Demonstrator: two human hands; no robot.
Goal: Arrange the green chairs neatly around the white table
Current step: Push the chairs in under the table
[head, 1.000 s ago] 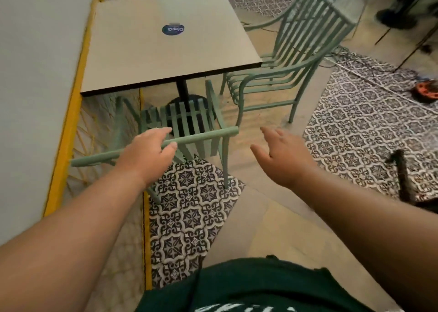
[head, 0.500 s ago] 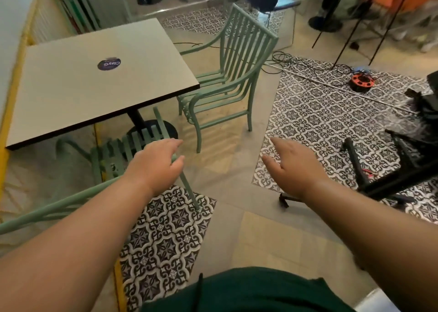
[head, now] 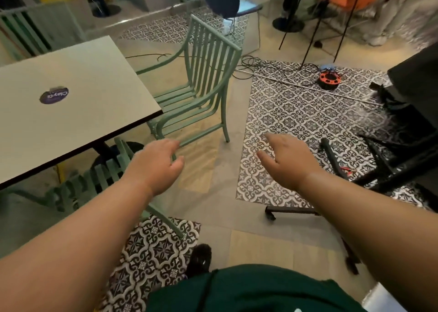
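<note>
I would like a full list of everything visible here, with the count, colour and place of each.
Table: one, white, left.
Sticker: one, dark, on the table.
Side chair: one, green, at the table's right side.
Near chair: one, green, at the table's near edge.
Cable reel: one, orange, far right on patterned tiles.
Cables: several, black, behind the side chair.
Left hand: one, holding nothing, above the near chair.
Right hand: one, holding nothing, above the patterned tiles.
</note>
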